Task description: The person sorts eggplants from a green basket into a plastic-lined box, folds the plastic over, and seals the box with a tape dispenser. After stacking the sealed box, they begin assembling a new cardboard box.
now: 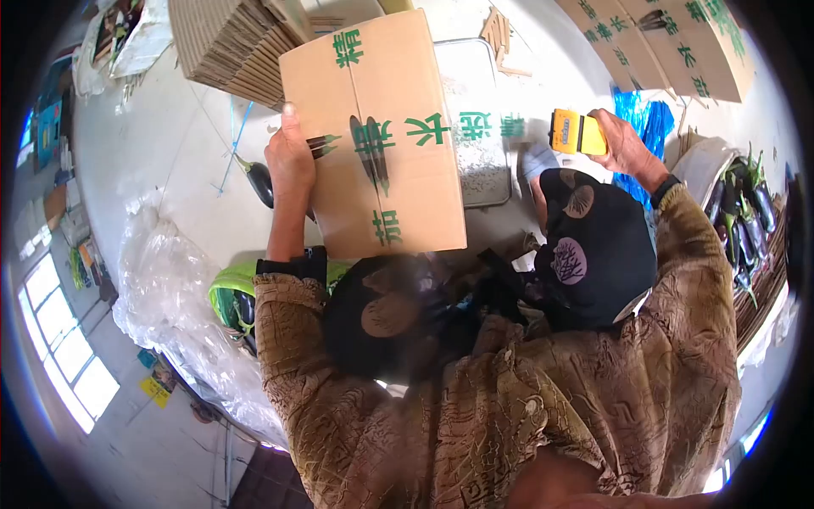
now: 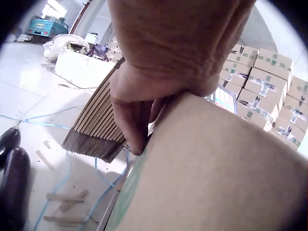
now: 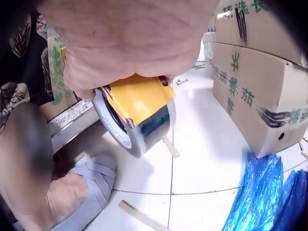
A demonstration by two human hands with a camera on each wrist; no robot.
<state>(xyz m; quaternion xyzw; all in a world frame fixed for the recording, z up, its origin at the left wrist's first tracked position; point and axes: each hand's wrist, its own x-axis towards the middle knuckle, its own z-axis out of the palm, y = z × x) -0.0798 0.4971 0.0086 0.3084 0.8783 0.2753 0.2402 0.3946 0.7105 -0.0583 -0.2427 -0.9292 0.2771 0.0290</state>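
Gripping a carton printed “长” and “茄” is the left hand; the right hand clasps a tape dispenser.

Tan carton, green lettering; tape dispenser yellow.

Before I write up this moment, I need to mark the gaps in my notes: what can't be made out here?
Far side of the carton: head view, hidden by its printed near side.
Some fingers of the left hand: head view, behind the carton.
Left part of the platform: head view, covered by the carton.
Small print on the tape dispenser: head view, too small.
Rest of the box stack: left wrist view, cut by the right edge.
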